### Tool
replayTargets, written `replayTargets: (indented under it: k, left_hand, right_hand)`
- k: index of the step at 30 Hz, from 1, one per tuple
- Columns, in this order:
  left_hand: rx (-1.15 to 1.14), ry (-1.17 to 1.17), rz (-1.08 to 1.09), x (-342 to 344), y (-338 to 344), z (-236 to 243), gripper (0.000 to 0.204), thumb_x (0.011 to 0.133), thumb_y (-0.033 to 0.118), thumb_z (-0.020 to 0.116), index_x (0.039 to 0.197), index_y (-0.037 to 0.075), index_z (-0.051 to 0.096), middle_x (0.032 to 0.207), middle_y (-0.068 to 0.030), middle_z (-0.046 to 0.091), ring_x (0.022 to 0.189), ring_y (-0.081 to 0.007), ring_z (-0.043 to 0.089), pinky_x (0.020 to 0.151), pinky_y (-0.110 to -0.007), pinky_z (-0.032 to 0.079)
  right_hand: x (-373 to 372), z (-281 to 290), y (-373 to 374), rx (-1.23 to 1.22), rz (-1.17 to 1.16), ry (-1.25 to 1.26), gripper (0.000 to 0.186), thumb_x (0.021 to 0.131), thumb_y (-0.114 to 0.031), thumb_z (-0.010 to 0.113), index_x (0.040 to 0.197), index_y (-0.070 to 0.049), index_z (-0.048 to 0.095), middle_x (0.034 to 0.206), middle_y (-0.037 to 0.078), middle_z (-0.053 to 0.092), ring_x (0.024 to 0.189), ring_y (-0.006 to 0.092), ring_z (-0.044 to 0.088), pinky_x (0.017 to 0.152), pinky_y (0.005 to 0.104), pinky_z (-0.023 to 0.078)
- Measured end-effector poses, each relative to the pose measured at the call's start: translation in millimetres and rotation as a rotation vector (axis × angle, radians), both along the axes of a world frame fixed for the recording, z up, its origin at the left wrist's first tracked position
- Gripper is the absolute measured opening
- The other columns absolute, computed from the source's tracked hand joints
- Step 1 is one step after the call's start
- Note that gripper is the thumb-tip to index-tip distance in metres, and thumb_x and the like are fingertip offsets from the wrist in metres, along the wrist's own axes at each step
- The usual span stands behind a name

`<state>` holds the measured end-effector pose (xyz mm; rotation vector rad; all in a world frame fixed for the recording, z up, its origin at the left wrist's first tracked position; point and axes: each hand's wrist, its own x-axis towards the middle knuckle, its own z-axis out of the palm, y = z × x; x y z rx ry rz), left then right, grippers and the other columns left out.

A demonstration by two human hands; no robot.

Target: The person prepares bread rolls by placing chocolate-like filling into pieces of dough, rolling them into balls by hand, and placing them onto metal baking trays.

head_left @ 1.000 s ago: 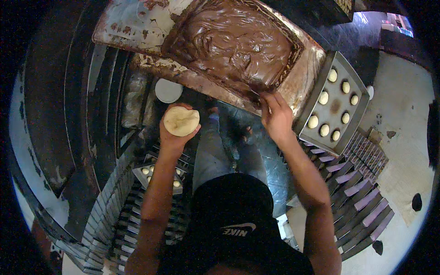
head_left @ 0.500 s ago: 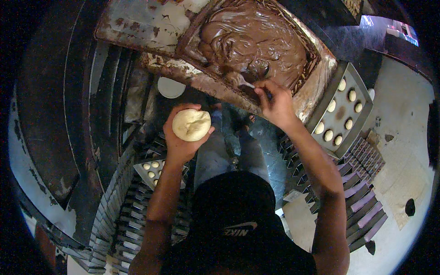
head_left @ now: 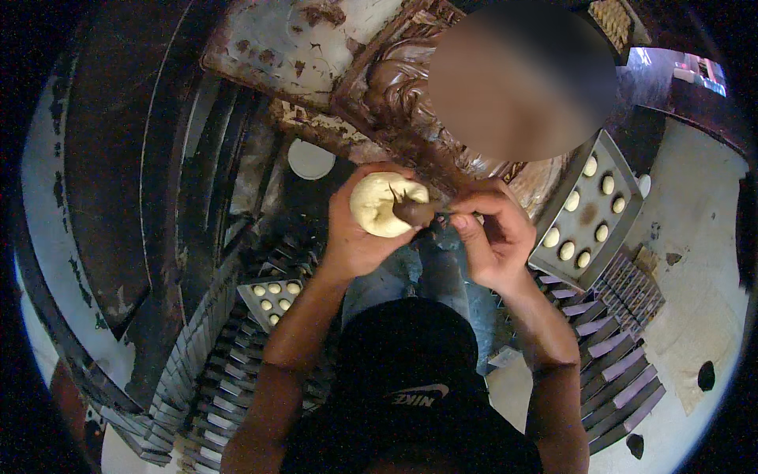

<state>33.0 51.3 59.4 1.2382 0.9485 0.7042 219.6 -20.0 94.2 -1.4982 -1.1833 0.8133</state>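
My left hand (head_left: 351,241) is wrapped round a ball of pale dough (head_left: 373,213) with a hollow opened in its upper side. Chocolate spread (head_left: 412,212) covers the head of a spoon that sits at this hollow, with streaks of it on the dough. The spoon's thin handle (head_left: 444,211) is pinched between the thumb and fingers of my right hand (head_left: 501,233). Beyond both hands lies a large tray of glossy brown chocolate spread (head_left: 399,75); a blurred patch hides much of it.
A baking tray (head_left: 545,254) with several small dough balls stands at the right, above a rack of metal slats (head_left: 612,347). Another tray of dough balls (head_left: 271,304) is low at the left. A white round lid (head_left: 311,159) and a stained metal sheet (head_left: 276,39) lie farther off.
My right hand has brought the spoon from the chocolate tray to the dough, now carrying chocolate. My left hand has moved right with the dough, whose hollow is wider. A blurred patch has appeared over the tray.
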Motion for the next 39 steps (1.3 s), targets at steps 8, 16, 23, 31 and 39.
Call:
replayTargets:
  k: [8, 16, 23, 31, 39]
  left_hand:
    - [0.027, -0.001, 0.038, 17.6, -11.6, 3.4, 0.057, 0.068, -0.007, 0.088, 0.119, 0.001, 0.063, 0.113, -0.0111, 0.073, 0.106, -0.0195, 0.070, 0.096, -0.035, 0.056]
    - [0.237, -0.022, -0.134, 47.3, -51.7, 4.6, 0.062, 0.060, 0.000, 0.096, 0.113, 0.007, 0.066, 0.112, -0.0109, 0.071, 0.107, -0.0231, 0.068, 0.093, -0.039, 0.057]
    - [0.469, 0.058, -0.379, 132.4, -140.9, 52.9, 0.047, 0.068, 0.011, 0.094, 0.110, 0.008, 0.071, 0.120, -0.0140, 0.072, 0.112, -0.0300, 0.070, 0.094, -0.042, 0.058]
    - [0.863, 0.205, -0.677, 219.0, -268.7, 122.0, 0.046, 0.073, 0.019, 0.085, 0.116, 0.007, 0.074, 0.156, -0.0190, 0.048, 0.121, -0.0311, 0.068, 0.096, -0.041, 0.055]
    - [1.273, 0.064, -0.742, 240.6, -336.9, 176.8, 0.052, 0.071, 0.012, 0.084, 0.122, 0.007, 0.074, 0.157, -0.0217, 0.047, 0.125, -0.0281, 0.066, 0.097, -0.039, 0.051]
  right_hand:
    - [54.7, -90.5, -80.1, 0.108, -0.078, -0.657, 0.014, 0.088, 0.006, 0.069, 0.099, -0.001, 0.064, 0.099, 0.019, 0.066, 0.086, 0.0360, 0.064, 0.074, 0.0424, 0.052]
    - [73.8, -132.4, -117.3, -0.076, -0.613, -0.370, 0.010, 0.093, -0.003, 0.071, 0.099, 0.002, 0.064, 0.110, 0.014, 0.070, 0.106, 0.0275, 0.066, 0.093, 0.0378, 0.051]
    - [60.6, 21.6, -203.0, 0.037, -0.625, 1.194, 0.013, 0.094, -0.007, 0.073, 0.106, -0.002, 0.071, 0.095, 0.005, 0.070, 0.089, 0.0146, 0.065, 0.083, 0.0286, 0.051]
    - [131.6, 86.6, -345.0, 0.235, -0.355, -0.300, 0.037, 0.066, 0.001, 0.090, 0.098, -0.007, 0.073, 0.106, 0.010, 0.062, 0.093, 0.0239, 0.066, 0.079, 0.0363, 0.056]
    - [115.8, 142.3, -419.7, 0.296, -0.654, -0.270, 0.024, 0.076, 0.008, 0.080, 0.094, -0.002, 0.067, 0.104, 0.009, 0.060, 0.092, 0.0190, 0.063, 0.081, 0.0335, 0.056]
